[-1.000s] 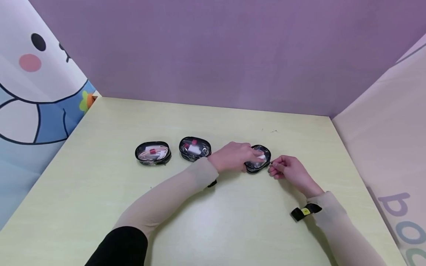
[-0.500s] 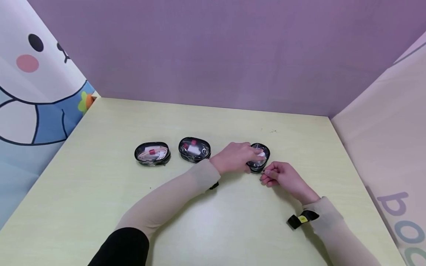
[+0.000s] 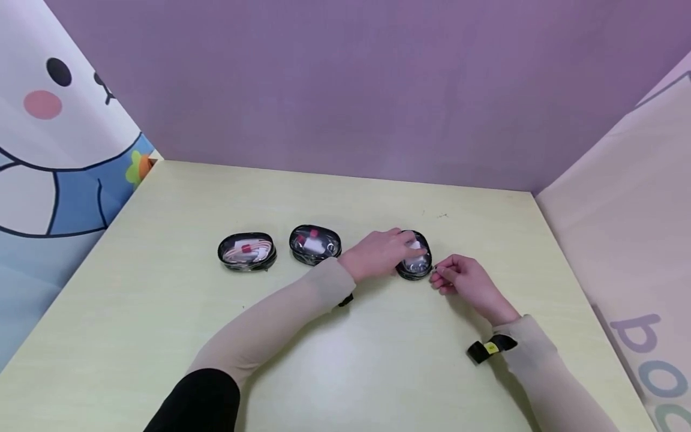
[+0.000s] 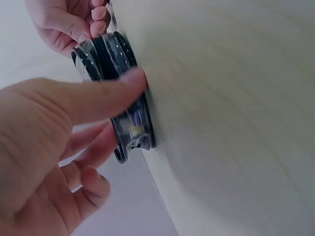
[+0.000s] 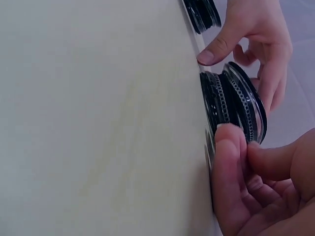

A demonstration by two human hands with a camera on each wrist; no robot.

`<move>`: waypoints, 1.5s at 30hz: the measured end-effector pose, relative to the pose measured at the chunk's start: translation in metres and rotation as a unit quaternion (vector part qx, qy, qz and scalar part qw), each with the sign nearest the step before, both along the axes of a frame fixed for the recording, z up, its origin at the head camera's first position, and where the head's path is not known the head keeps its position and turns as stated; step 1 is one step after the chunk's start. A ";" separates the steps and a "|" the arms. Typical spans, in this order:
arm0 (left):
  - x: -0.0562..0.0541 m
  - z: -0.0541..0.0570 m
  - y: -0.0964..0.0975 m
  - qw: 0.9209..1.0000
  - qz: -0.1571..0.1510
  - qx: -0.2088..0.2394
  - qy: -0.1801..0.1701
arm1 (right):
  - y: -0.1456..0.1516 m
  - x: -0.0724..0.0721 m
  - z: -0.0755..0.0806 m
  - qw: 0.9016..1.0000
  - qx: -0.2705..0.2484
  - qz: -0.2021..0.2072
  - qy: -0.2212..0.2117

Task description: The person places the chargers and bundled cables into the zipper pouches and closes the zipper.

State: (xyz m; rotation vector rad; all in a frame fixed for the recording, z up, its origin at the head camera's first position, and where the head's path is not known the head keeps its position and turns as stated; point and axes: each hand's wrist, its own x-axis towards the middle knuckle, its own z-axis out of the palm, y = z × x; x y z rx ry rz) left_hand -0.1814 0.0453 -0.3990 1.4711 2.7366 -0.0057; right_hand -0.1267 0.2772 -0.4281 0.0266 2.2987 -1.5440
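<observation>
A small oval zip pouch (image 3: 414,266) with black edging and a clear top stands on the table's right half. My left hand (image 3: 375,255) holds it from the left, fingers over the top and thumb against its near side. In the right wrist view, two rows of zipper teeth (image 5: 224,101) run along the pouch's side with a dark gap between them. The right hand (image 3: 469,282) pinches the zipper pull at the pouch's right edge; the fingertips mostly hide the pull. Something pale is visible through the clear top.
Two similar pouches stand to the left: one with a pink-and-white cable (image 3: 247,251), and another pouch (image 3: 315,243) with white and red contents. The pale wooden table (image 3: 335,360) meets a purple wall (image 3: 345,90) at the back and printed panels at both sides.
The pouch has shifted slightly left and turned under the left hand. My right hand moved toward the near side along the pouch's edge, then back up to its right side.
</observation>
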 end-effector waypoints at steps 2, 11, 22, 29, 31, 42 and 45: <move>0.000 -0.001 0.000 1.000 0.004 0.009 -0.004 | 0.000 -0.001 0.000 1.000 0.007 -0.009 0.002; 0.003 -0.007 0.008 0.998 0.041 0.033 0.014 | 0.000 -0.006 -0.002 0.999 0.034 -0.018 0.005; 0.008 -0.006 0.022 0.995 0.093 0.007 0.024 | -0.006 0.009 0.005 0.999 0.036 -0.002 -0.006; 0.010 -0.005 0.026 0.994 0.102 -0.006 0.045 | -0.011 0.015 0.004 1.000 0.022 -0.001 -0.010; 0.010 -0.005 0.027 0.993 0.104 -0.005 0.051 | -0.013 0.017 0.004 1.000 0.016 0.007 -0.008; 0.012 -0.004 0.031 0.989 0.132 -0.013 0.072 | -0.027 0.020 0.001 0.999 -0.037 -0.006 -0.011; 0.011 -0.003 0.032 0.988 0.135 -0.009 0.072 | -0.033 0.019 0.001 0.999 -0.051 -0.015 -0.013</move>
